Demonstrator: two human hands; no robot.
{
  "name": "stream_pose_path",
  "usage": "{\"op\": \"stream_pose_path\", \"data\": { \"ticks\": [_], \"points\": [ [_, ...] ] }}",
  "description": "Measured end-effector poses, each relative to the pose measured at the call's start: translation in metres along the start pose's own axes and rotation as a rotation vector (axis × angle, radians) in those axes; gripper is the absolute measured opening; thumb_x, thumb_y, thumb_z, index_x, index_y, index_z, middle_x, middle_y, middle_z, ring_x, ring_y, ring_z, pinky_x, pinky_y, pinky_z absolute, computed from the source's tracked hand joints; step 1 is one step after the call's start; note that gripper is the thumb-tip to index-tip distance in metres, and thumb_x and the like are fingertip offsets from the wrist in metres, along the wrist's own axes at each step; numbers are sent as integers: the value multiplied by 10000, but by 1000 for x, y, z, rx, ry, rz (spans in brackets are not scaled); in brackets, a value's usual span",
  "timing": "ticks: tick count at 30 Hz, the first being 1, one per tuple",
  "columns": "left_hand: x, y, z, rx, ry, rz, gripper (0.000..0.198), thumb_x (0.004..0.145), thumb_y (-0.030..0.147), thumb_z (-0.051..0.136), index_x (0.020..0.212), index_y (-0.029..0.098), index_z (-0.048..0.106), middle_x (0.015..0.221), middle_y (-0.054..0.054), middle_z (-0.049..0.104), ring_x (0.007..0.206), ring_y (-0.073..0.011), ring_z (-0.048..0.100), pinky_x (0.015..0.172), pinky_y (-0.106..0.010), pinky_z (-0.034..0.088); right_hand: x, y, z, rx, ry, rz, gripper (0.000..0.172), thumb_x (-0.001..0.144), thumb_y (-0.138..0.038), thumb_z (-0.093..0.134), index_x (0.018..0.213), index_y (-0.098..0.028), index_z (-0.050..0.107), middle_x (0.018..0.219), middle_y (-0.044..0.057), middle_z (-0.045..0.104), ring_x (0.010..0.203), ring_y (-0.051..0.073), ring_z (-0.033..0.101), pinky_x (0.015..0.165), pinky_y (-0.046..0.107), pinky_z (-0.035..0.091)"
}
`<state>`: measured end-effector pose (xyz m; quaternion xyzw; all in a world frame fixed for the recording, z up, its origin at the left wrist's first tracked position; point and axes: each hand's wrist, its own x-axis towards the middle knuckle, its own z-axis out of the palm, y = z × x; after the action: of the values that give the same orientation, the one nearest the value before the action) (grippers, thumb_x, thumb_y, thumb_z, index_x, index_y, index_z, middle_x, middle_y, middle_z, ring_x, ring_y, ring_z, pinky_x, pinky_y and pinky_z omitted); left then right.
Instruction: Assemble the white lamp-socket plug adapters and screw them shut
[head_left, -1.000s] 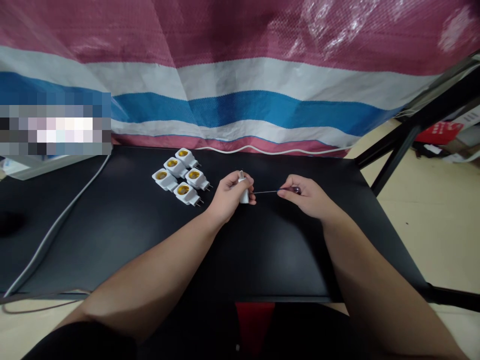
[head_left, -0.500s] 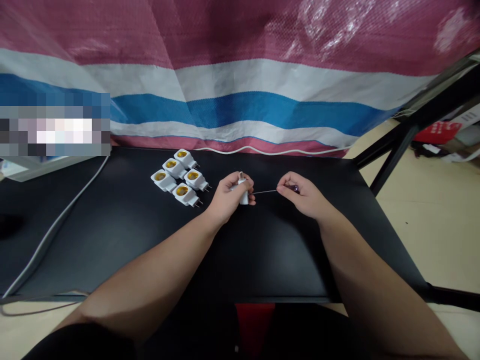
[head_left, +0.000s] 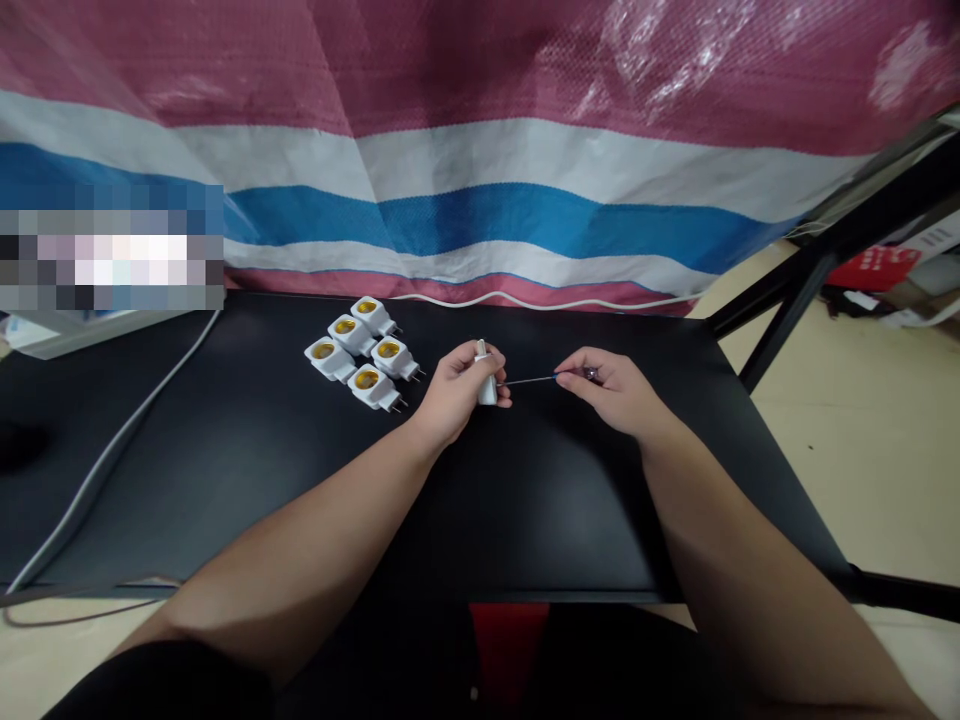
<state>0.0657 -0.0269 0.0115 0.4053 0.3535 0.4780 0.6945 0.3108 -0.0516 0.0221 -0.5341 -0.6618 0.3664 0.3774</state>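
My left hand is closed around a white plug-in lamp socket, with its plug end pointing up and away from me. Fingers cover much of its body. My right hand grips the handle of a screwdriver between thumb and fingers. The thin metal shaft runs left, and its tip reaches the right side of the socket by my left fingertips; the exact contact point is hidden. To the left, several more white plug-in lamp sockets with brassy round openings lie grouped on the black table.
A striped plastic sheet hangs behind the table. A white cable runs down the left side, near a blurred-out device. Another thin white cable lies along the back edge. A black metal frame stands at the right.
My right hand has turned the screwdriver handle slightly, its fingers shifting a little. My left hand and the socket stay nearly in place, with the socket tilted slightly.
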Motion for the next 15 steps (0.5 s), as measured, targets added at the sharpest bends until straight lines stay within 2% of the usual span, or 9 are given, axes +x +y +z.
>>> {"op": "stream_pose_path", "data": {
  "ticks": [5, 9, 15],
  "points": [
    [3, 2, -3, -65, 35, -43, 321, 799, 393, 864, 937, 174, 674, 768, 8, 678, 611, -140, 705, 579, -284, 648, -1, 2, 2, 49, -2, -27, 281, 953, -488, 764, 928, -215, 703, 704, -5, 638, 623, 156, 581, 638, 326, 477],
    [4, 5, -3, -148, 71, -71, 312, 808, 379, 856, 930, 175, 654, 767, 5, 688, 628, -144, 713, 575, -263, 632, 0, 1, 4, 142, 51, -63, 273, 934, -471, 798, 1001, -224, 702, 743, -6, 650, 647, 159, 607, 665, 334, 519],
    [2, 13, -1, -328, 38, -293, 283, 953, 417, 736, 886, 152, 663, 795, -32, 715, 622, -143, 731, 512, -229, 610, -4, -5, 4, 213, 109, -97, 235, 902, -413, 836, 1001, -235, 720, 746, -6, 644, 685, 164, 603, 675, 326, 521]
  ]
}}
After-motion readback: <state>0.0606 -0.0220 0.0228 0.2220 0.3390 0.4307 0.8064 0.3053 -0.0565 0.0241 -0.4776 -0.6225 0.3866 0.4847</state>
